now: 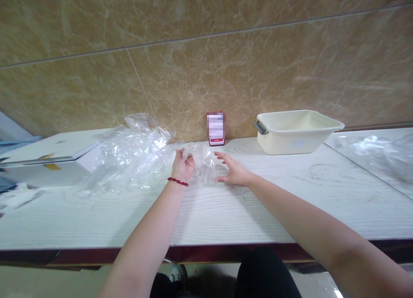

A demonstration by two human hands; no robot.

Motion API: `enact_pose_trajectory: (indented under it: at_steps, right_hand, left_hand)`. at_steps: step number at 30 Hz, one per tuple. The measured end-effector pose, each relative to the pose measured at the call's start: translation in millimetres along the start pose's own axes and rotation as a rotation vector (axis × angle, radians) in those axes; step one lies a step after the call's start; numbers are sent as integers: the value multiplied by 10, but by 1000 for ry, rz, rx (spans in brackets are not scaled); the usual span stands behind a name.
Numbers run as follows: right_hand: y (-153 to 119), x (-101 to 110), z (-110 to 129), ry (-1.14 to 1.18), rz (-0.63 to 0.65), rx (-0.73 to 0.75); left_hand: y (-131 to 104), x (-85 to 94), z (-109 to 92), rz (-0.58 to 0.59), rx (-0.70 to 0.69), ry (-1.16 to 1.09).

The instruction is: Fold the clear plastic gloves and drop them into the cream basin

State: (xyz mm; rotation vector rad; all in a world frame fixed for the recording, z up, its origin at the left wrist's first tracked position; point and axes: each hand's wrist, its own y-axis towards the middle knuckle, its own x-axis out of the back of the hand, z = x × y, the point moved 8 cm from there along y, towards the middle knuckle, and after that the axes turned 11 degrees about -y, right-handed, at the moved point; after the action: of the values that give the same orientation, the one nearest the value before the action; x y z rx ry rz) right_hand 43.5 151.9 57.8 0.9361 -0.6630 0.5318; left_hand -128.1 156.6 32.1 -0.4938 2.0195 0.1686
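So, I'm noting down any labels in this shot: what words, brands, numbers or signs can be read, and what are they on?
None can be read.
Upright phone: screen text pixelated; the marking on its red bar is too small.
Cream bin: a faint bluish mark on the front, too blurred to read.
White box and clear plastic by the hands: no text that I can make out.

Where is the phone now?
In the head view, the phone stands near the middle, by the brown wall, beyond the right hand and left of the cream tub.
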Motion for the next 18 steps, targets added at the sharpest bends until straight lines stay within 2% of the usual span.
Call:
enact_pose_trajectory:
  at_steps: [4,6,8,11,13,16,18]
  right_hand:
    - [20,64,39,6,-79,25]
    - [39,130,-48,8,-168,-57]
    - [40,179,-226,65,-250,-215]
    - [-8,175,-528,323,-339,-467]
    - [-42,131,-659,559,-383,-574]
    - [-64,52,-724,803,-385,-659]
    - [-66,18,-714,871,-357,-680]
  left_hand:
    - [10,-6,119,17,79,-131]
    - [0,-28,140,46,85,-124]
    - [-14,-45,166,75,112,-82]
    - [-17,-25,195,82,169,17]
    - [-8,15,209,60,215,91]
    - [-8,43,239,56,287,151]
    - [-32,-2,278,122,332,153]
